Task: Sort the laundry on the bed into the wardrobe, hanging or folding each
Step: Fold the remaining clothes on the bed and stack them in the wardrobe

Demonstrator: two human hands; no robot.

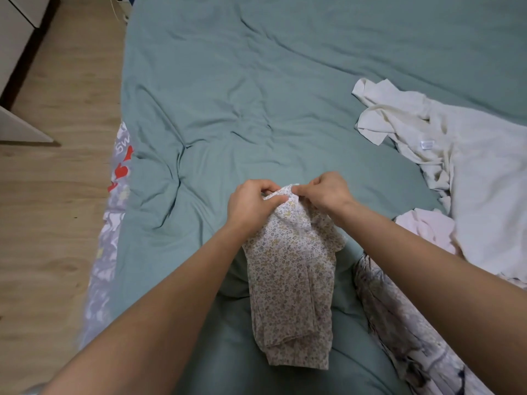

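We hold the floral garment up over the bed, both hands meeting at its top end. Our left hand has its fingers curled in and its thumb pressed onto the cloth, pinching the upper edge; our right hand pinches that same edge just beside it, fingers bent and closed on the fabric. The two hands are nearly touching, with only a small bunch of cloth between them.

From that pinched top the floral garment hangs as a long narrow strip. Its long axis runs from the hands toward us, the gathered end pointing away toward the far side of the bed and the loose lower hem pointing back at our body. The strip looks doubled lengthwise, with a fold line down its middle, and its lower end lies close over the teal cover of the bed; we cannot tell whether it touches.

To the right of the floral garment, well apart, a cream garment lies spread and rumpled on the bed. A pale pink garment lies at its near edge, and a grey patterned cloth lies near the floral garment's lower right. Left of the bed, a printed sheet hangs at the edge above the wooden floor.
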